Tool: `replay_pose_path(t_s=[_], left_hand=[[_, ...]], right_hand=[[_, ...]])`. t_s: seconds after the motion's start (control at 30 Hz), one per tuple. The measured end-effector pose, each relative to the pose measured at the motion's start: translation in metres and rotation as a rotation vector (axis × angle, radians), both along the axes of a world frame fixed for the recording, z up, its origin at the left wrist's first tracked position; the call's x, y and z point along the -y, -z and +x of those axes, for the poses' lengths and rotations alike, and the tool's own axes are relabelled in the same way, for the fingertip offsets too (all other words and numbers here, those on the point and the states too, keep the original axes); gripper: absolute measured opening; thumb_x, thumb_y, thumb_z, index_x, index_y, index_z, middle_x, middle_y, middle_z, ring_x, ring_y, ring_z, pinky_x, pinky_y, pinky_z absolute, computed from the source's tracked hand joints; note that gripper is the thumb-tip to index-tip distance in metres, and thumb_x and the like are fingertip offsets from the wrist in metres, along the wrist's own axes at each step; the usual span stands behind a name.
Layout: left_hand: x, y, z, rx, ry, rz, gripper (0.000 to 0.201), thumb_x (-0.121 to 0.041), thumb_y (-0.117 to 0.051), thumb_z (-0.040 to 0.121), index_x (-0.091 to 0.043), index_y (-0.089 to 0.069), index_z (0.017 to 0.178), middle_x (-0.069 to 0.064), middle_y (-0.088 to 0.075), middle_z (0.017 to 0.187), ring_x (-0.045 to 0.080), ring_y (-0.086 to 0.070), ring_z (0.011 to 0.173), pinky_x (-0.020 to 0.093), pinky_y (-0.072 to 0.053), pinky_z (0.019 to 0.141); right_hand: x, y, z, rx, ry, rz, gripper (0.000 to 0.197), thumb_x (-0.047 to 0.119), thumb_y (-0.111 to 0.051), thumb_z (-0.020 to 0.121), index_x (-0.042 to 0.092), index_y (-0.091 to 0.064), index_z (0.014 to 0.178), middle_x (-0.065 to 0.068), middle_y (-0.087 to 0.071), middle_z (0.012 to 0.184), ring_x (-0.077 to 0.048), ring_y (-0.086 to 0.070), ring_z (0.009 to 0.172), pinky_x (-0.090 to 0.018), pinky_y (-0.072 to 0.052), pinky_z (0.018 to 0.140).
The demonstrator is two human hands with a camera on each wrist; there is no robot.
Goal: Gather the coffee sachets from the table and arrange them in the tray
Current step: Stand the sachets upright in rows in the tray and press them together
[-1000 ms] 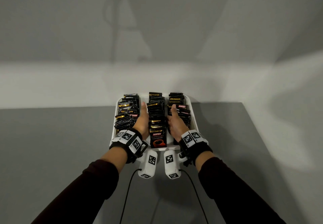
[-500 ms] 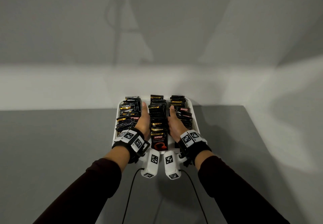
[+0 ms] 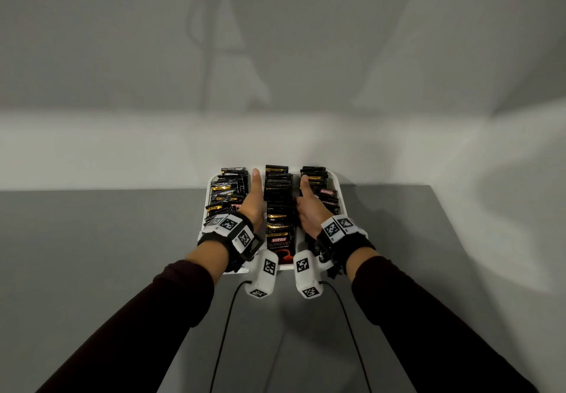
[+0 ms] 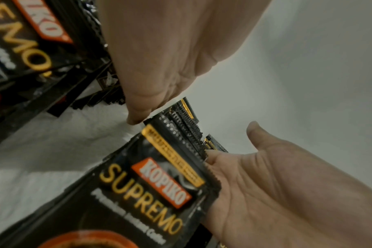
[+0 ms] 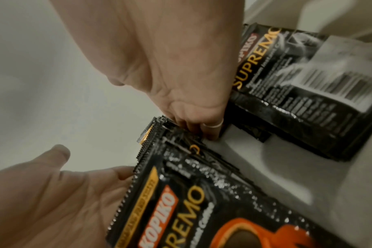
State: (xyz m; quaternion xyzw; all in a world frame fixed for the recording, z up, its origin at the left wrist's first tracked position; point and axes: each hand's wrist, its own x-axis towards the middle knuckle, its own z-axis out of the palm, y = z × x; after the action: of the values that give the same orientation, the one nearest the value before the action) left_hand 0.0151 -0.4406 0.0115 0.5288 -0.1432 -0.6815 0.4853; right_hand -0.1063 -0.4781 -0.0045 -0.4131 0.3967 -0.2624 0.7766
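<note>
White tray [image 3: 334,184] at far edge of grey table [image 3: 92,254], three rows of Kopiko Supremo sachets standing in it. Middle row [image 3: 278,208] running lengthwise away from body, long axis front-to-back in tray. Left hand [image 3: 252,205] flat against that row's left flank, right hand [image 3: 307,211] flat against its right flank, fingers straight, thumbs up, nothing gripped. Equally near, row directly between palms, touching both. Left row [image 3: 228,196] and right row [image 3: 321,190] outboard of the hands. Likely squaring the middle row; next squeeze inward, toward row centre. No loose sachets visible on table.
</note>
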Motion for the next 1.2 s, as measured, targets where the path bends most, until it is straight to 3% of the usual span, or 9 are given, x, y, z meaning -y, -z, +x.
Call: replay_pose_path(t_s=[0.07,0.2,0.33,0.47,0.63,0.77,0.93,1.07,1.2], left_hand=[[0.004,0.000,-0.001,0.001,0.022,0.012,0.090,-0.076,-0.020,0.082,-0.005,-0.060,0.121,0.022,-0.065,0.105,0.034,-0.061,0.103,0.044,-0.044,0.101],[0.008,0.003,-0.002,0.014,0.049,0.049,0.087,-0.074,-0.019,0.085,-0.006,-0.052,0.127,0.023,-0.056,0.123,0.034,-0.053,0.116,0.043,-0.042,0.098],[0.011,0.006,0.002,0.003,0.052,0.055,0.089,-0.078,-0.020,0.081,-0.008,-0.055,0.124,0.022,-0.061,0.117,0.032,-0.060,0.104,0.039,-0.050,0.081],[0.015,0.005,0.005,0.003,0.024,0.034,0.094,-0.082,-0.023,0.076,-0.008,-0.061,0.120,0.023,-0.063,0.117,0.037,-0.060,0.110,0.048,-0.045,0.099],[0.021,-0.005,0.005,0.005,0.018,-0.003,0.086,-0.079,-0.023,0.079,-0.013,-0.060,0.121,0.019,-0.062,0.121,0.032,-0.061,0.107,0.041,-0.049,0.088],[0.024,-0.005,0.005,0.022,0.055,0.018,0.086,-0.076,-0.020,0.082,-0.012,-0.050,0.132,0.022,-0.054,0.130,0.035,-0.053,0.118,0.050,-0.036,0.106],[0.024,-0.006,0.004,0.050,0.072,0.006,0.084,-0.073,-0.015,0.086,-0.012,-0.047,0.134,0.022,-0.052,0.133,0.036,-0.050,0.122,0.052,-0.033,0.109],[0.024,-0.008,0.003,0.046,0.108,0.000,0.085,-0.073,-0.013,0.086,-0.012,-0.046,0.135,0.022,-0.048,0.136,0.036,-0.046,0.125,0.051,-0.029,0.111],[0.023,-0.010,0.005,0.089,0.123,0.020,0.086,-0.073,-0.014,0.085,-0.011,-0.046,0.135,0.022,-0.049,0.135,0.036,-0.048,0.124,0.050,-0.030,0.111]], right_hand=[[0.002,0.002,0.001,-0.021,0.006,0.004,0.069,0.066,-0.013,0.091,0.021,-0.056,0.121,-0.002,-0.062,0.119,-0.009,-0.060,0.104,-0.021,-0.048,0.083],[0.003,0.008,0.005,-0.027,-0.003,0.056,0.077,0.071,-0.019,0.086,0.017,-0.052,0.130,-0.009,-0.057,0.129,-0.019,-0.055,0.117,-0.029,-0.045,0.094],[0.009,0.009,0.007,-0.071,-0.003,0.013,0.077,0.075,-0.022,0.082,0.021,-0.056,0.125,-0.007,-0.061,0.126,-0.018,-0.056,0.117,-0.035,-0.041,0.104],[0.018,0.007,0.009,-0.068,0.004,0.056,0.072,0.077,-0.023,0.080,0.023,-0.065,0.102,0.001,-0.069,0.106,-0.010,-0.065,0.098,-0.026,-0.048,0.086],[0.026,-0.001,0.012,-0.119,-0.032,0.064,0.077,0.077,-0.018,0.082,0.021,-0.059,0.116,-0.004,-0.060,0.124,-0.020,-0.054,0.116,-0.036,-0.035,0.108],[0.025,-0.006,0.013,-0.159,-0.025,0.048,0.085,0.077,-0.019,0.082,0.018,-0.040,0.140,-0.005,-0.046,0.140,-0.022,-0.043,0.128,-0.035,-0.030,0.109],[0.027,-0.003,0.013,-0.058,-0.078,0.092,0.082,0.075,-0.018,0.084,0.017,-0.049,0.133,-0.010,-0.052,0.136,-0.024,-0.049,0.125,-0.038,-0.034,0.109],[0.025,0.000,0.015,-0.067,-0.025,0.062,0.066,0.076,-0.027,0.081,0.029,-0.056,0.118,-0.005,-0.057,0.128,-0.014,-0.058,0.108,-0.033,-0.043,0.094],[0.025,0.002,0.015,-0.069,-0.015,0.036,0.062,0.076,-0.032,0.080,0.031,-0.058,0.114,-0.001,-0.059,0.123,-0.014,-0.057,0.110,-0.034,-0.042,0.098]])
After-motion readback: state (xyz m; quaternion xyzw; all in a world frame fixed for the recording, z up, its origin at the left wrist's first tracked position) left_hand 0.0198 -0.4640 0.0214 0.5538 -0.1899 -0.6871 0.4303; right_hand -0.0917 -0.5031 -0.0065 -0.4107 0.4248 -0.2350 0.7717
